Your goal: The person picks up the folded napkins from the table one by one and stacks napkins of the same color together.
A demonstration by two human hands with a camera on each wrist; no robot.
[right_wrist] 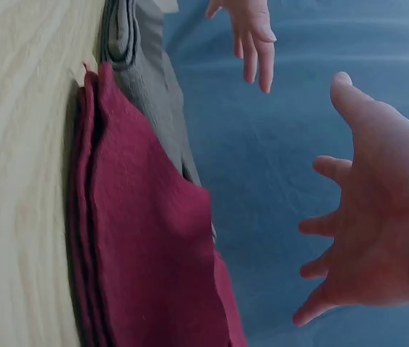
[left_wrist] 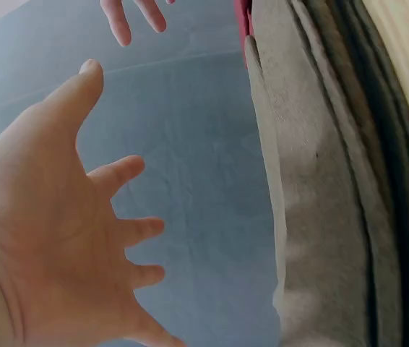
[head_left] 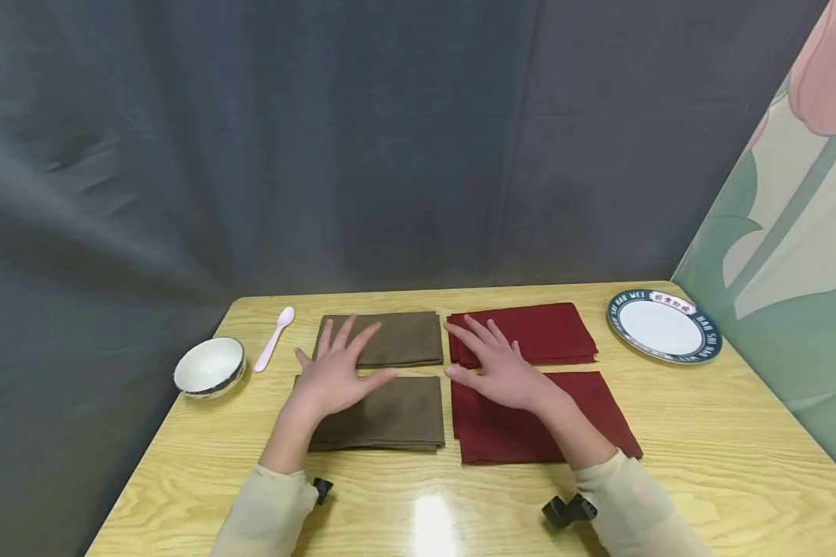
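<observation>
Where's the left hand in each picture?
Head: the left hand is left of centre, over the brown cloths.
Left wrist: big, along the left side.
Right wrist: small, at the top, just right of middle.
Shared landmark: the bluish curtain behind.

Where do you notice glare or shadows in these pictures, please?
Head view: bright glare on the wooden table at the bottom, soft shadow beside the white bowl; left wrist view: dark shadow between layers of folded brown cloth; right wrist view: narrow shadow along the folded red cloth.
</observation>
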